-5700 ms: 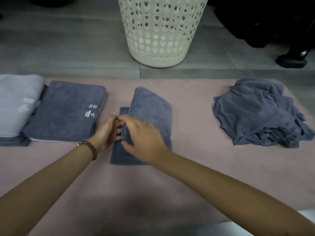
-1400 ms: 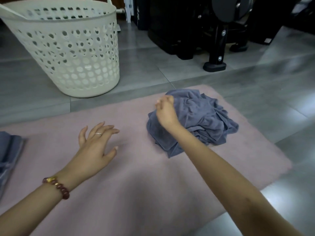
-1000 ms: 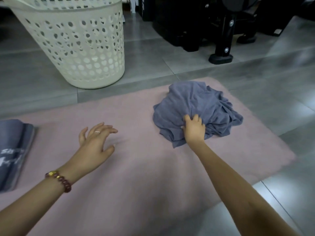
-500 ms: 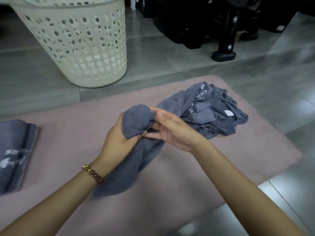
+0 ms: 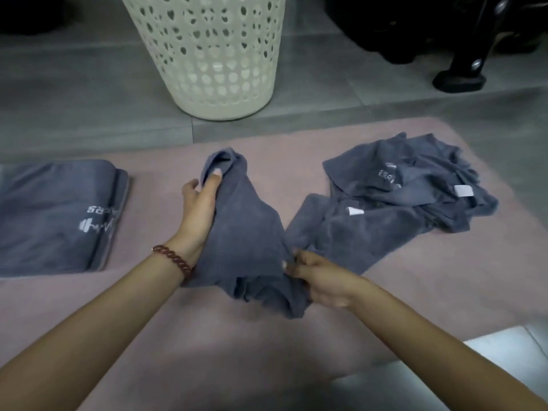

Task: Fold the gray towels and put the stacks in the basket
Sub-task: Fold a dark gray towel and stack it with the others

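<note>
The left hand (image 5: pixel 199 215) is gripping one gray towel (image 5: pixel 246 238) by a bunched upper edge, with its fingers curled into the fold. The right hand (image 5: pixel 321 281) is pinching a lower corner of the same towel, closer to the body. Between the two hands the cloth is hanging slack and rumpled. Its lower part is lying on the pink mat (image 5: pixel 207 336), on the person's side of the basket (image 5: pixel 204 54).

This is looking like the opening of a new fold: the edges are being found and the towel is not yet spread flat. The next move is probably calling for both hands to work along to two neighbouring corners, pull the cloth taut and lay it flat on the mat before halving it.

To the near right of the basket, a loose pile (image 5: pixel 409 197) of unfolded gray towels is lying with white labels showing, reaching right up to the held towel. To the near left of the basket, a folded stack (image 5: pixel 56 215) is sitting squared up. The basket is standing on the floor just beyond the mat, and its contents cannot be made out.
</note>
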